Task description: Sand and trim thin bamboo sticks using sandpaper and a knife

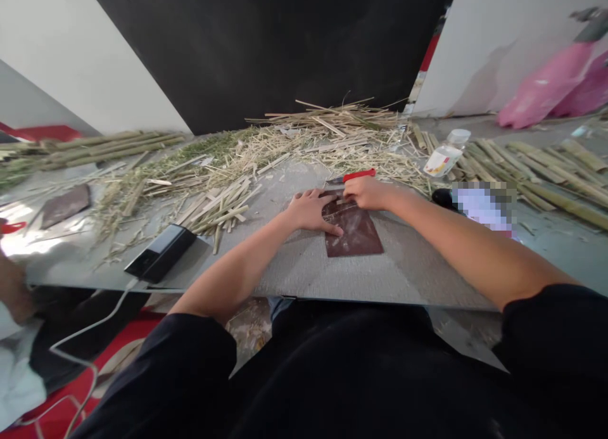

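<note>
My left hand (313, 211) lies flat with fingers apart on a dark brown square sheet (357, 233), its thumb across the sheet's left part. Close beside it, over the sheet's far edge, my right hand (365, 192) is closed. A tool with a red handle (360, 174), apparently a knife, lies along the far side of that hand, its grey end pointing left. Whether the fingers grip the tool or only touch it is hidden. Thin pale slivers show on the sheet between the hands.
Split bamboo strips and shavings (304, 141) heap along the back of the table (285, 268). A black power bank (160, 253) with a white cable sits front left. At right stand a bottle (446, 152) and bamboo pieces (546, 166). Another person's arm (12, 287) shows far left.
</note>
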Tool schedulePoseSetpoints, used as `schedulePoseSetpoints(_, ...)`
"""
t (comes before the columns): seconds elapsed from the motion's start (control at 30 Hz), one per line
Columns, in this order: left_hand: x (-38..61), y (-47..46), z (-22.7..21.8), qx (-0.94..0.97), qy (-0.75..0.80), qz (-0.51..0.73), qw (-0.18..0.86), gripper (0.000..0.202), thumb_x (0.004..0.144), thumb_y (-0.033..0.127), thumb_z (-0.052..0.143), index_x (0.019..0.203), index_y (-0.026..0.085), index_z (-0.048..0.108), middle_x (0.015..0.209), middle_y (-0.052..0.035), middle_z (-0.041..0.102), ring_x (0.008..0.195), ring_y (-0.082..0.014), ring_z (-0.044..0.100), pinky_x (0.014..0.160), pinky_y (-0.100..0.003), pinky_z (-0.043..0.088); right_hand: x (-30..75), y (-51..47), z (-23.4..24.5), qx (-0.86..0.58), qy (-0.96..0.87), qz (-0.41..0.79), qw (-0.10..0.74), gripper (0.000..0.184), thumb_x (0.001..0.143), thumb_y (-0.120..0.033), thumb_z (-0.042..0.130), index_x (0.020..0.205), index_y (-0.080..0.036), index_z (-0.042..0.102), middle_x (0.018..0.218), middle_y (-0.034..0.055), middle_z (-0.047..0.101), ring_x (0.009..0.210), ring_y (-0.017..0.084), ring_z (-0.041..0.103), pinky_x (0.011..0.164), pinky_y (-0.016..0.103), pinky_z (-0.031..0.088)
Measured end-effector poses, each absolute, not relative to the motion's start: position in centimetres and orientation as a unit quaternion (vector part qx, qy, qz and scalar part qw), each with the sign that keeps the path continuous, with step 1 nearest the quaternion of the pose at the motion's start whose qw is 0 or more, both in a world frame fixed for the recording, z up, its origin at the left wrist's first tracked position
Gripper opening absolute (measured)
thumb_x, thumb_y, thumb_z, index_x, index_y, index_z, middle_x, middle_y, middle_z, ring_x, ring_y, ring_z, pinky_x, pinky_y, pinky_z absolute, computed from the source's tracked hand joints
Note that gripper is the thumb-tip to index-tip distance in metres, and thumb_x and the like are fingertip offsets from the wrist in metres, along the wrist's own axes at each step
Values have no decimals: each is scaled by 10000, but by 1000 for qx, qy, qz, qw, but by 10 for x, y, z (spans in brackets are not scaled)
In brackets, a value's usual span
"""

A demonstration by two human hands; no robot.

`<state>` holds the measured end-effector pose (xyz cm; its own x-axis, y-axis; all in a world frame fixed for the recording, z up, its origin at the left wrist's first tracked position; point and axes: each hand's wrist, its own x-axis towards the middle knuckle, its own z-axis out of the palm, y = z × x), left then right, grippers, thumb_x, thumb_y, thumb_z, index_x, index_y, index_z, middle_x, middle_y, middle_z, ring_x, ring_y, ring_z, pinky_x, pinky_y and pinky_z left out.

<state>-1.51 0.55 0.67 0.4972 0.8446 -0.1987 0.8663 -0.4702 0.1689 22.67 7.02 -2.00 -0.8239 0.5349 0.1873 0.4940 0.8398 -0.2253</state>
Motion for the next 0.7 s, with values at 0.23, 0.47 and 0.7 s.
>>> schedulePoseSetpoints(0.23, -14, 4, 5, 867, 488, -24, 100, 1162, 663, 920, 703, 1642, 339, 468, 1741, -120, 358, 1560, -457, 346, 1278, -607, 276, 210, 56, -19, -254, -962, 56, 89, 111, 828, -77, 620, 813, -178, 661, 913, 108, 701, 830, 230, 605, 757, 332, 428)
schedulePoseSetpoints(0.47, -12, 1, 7, 856, 504, -35, 111, 1219, 673, 914, 706, 1700, 352, 367, 1733, -149, 358, 1559, -480, 332, 1254, -653, 286, 221, 64, -19, -319, -940, 75, 97, 205, 749, -12, 583, 836, -194, 618, 926, 101, 695, 835, 227, 606, 747, 326, 425)
schedulePoseSetpoints(0.7, -13, 2, 2, 860, 500, -15, 105, 1182, 651, 917, 714, 1652, 345, 451, 1728, -111, 379, 1560, -451, 341, 1289, -596, 257, 204, 54, -20, -262, -958, 78, 91, 106, 801, -97, 639, 832, -198, 631, 930, 97, 693, 859, 237, 597, 756, 341, 407)
